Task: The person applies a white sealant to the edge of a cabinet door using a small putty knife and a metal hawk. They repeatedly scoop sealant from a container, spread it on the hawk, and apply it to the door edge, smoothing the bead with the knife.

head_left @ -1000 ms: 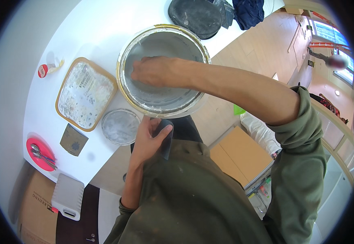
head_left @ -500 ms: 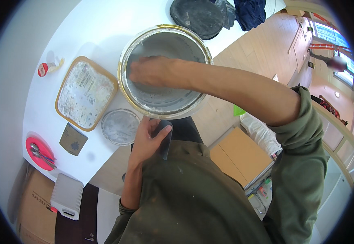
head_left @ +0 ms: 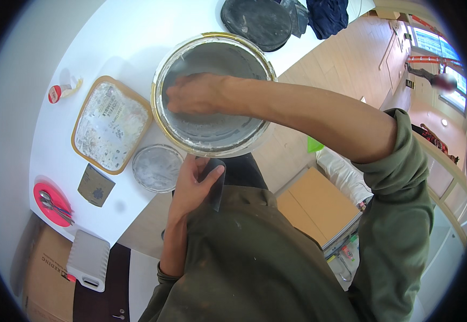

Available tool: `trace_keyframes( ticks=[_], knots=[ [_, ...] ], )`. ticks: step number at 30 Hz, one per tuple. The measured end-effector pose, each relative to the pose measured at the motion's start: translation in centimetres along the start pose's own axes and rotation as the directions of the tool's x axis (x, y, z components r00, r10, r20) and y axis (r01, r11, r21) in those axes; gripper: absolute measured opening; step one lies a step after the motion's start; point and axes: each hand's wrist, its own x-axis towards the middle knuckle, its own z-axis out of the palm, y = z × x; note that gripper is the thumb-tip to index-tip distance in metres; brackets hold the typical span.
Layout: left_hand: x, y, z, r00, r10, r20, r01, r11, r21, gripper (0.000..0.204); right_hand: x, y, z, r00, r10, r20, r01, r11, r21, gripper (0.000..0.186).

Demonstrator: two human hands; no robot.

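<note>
A large round bucket (head_left: 212,140) with a gold rim, smeared grey and white inside, sits at the table's edge in front of me. My right hand (head_left: 198,94) reaches down into it, fingers curled toward the far left wall; whatever they hold is hidden. Just below the near rim, my left hand (head_left: 189,188) grips a dark, thin, flexible scraper blade (head_left: 217,188) between thumb and fingers. Its fingertips are close to the bucket, and whether they touch it I cannot tell. A round whitish lid (head_left: 158,168) lies left of that hand.
On the white table (head_left: 121,32) are a powder-smeared rectangular tub lid (head_left: 110,126), a sandpaper piece (head_left: 96,185), a pink dish (head_left: 51,212) with spoons, a red-capped tube (head_left: 55,94) and a black round lid (head_left: 257,24). Cardboard (head_left: 319,206) stands right; a person (head_left: 443,81) is far off.
The bucket appears slightly further left in view, as do the things around it. My right hand shifts slightly left inside it; the left hand keeps its hold on the scraper blade.
</note>
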Motion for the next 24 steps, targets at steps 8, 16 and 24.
trace_keyframes(
  ticks=[8,16,24],
  knots=[
    [-0.1,0.3,-0.3,0.999,-0.044,-0.007,0.044,0.999,0.016,0.053,-1.0,1.6,0.2,0.992,-0.123,0.029,0.124,0.992,-0.038,0.015],
    [0.1,-0.1,-0.4,1.000,-0.026,-0.012,0.026,1.000,-0.008,0.049,-0.9,1.0,0.5,0.995,-0.080,-0.063,0.082,0.996,0.035,0.014],
    [0.1,0.1,-0.5,0.999,-0.030,-0.018,0.031,0.998,0.060,0.048,-2.5,0.7,-1.3,0.993,-0.103,0.055,0.102,0.995,0.015,0.017]
  ],
)
